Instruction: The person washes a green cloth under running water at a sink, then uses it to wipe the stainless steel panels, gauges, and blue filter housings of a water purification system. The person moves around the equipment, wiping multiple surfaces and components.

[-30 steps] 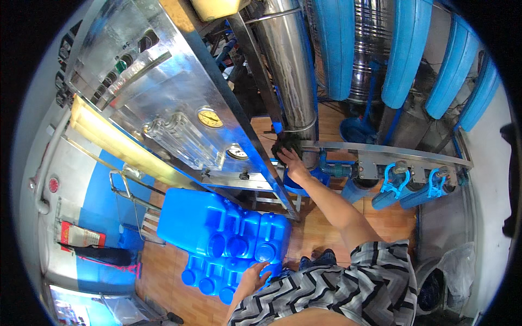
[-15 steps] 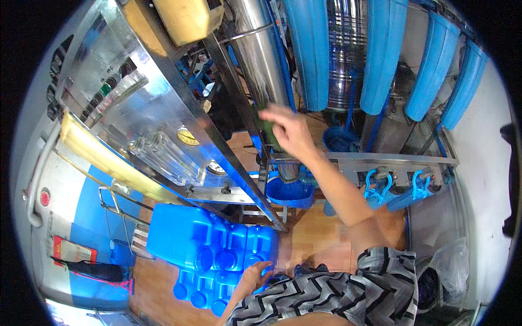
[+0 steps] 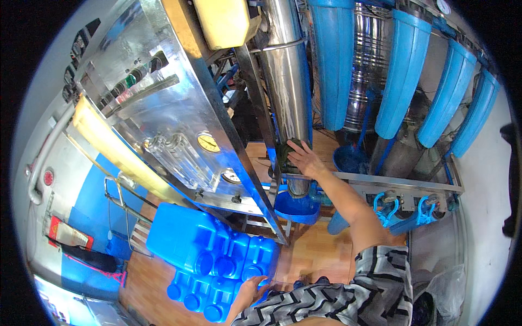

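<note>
My right hand (image 3: 305,160) reaches forward with its fingers stretched out. It is at a dark greenish part (image 3: 285,154) near the lower end of a tall shiny steel cylinder (image 3: 285,92); whether it presses on it I cannot tell. Below that, a blue basin (image 3: 296,205) sits under the cylinder's foot. Held low near my body, my left hand (image 3: 250,292) is beside the blue water jugs (image 3: 187,233), with its fingers partly out and nothing seen in them. Several of these jugs stand close together on the floor.
A steel panel (image 3: 163,117) with gauges and clear tubes rises at the left. Long blue filter housings (image 3: 405,70) hang at the right above a metal rail (image 3: 402,181) with blue-handled fittings. Behind stands another blue tub (image 3: 350,160). A clear plastic bag (image 3: 443,290) is at the lower right.
My right hand has come down from beside the steel cylinder to the dark part at its lower end, fingers now stretched. My left hand has stayed low by the jugs. The view has shifted slightly.
</note>
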The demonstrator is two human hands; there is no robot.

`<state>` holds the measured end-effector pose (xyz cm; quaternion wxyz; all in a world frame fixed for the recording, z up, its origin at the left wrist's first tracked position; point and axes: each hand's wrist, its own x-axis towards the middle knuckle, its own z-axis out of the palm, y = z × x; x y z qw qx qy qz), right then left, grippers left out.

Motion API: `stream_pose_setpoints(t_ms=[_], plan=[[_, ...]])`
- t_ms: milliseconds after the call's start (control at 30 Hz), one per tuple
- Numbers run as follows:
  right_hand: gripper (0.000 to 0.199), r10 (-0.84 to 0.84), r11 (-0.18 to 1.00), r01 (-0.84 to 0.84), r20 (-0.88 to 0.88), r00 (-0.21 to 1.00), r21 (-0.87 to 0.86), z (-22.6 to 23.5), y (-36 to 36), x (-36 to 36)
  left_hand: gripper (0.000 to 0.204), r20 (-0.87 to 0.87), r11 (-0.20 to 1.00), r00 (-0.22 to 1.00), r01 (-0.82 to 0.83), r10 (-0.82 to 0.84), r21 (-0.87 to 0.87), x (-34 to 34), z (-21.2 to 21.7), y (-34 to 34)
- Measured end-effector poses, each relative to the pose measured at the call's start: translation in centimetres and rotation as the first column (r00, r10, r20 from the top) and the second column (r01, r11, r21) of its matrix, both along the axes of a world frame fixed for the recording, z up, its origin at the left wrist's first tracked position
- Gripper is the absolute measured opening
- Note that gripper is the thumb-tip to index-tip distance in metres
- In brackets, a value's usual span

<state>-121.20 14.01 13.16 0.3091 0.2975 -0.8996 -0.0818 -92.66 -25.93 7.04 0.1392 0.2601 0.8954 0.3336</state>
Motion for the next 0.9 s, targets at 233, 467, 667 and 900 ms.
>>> stream_pose_setpoints(t_ms=[233, 467, 667, 900], plan=[[0.05, -0.162, 0.724, -0.201, -0.446, 0.88, -0.66, 14.1, 1.0, -4.4, 0.037, 0.102, 0.998, 0.995, -0.018, 0.024, -0.056, 0.1, -0.4, -0.2], [0.029, -0.286, -0.206, 0.073, 0.132, 0.949, -0.976, 2.2, -1.3, -5.3, 0.037, 0.091, 0.999, 0.996, 0.002, 0.002, -0.04, -0.5, 0.8, 0.7], [0.015, 0.104, -0.543, 0.052, -0.006, 0.995, -0.838, 7.7, 2.3, -11.1, 0.035, 0.078, 0.998, 0.996, 0.053, -0.051, -0.021, -1.2, 1.0, 1.3], [0.041, 0.088, -0.315, -0.357, -0.402, 0.911, -0.879, 27.7, 4.2, -14.6, 0.035, 0.094, 0.999, 0.996, 0.003, 0.002, -0.053, -1.9, 1.8, 2.1]])
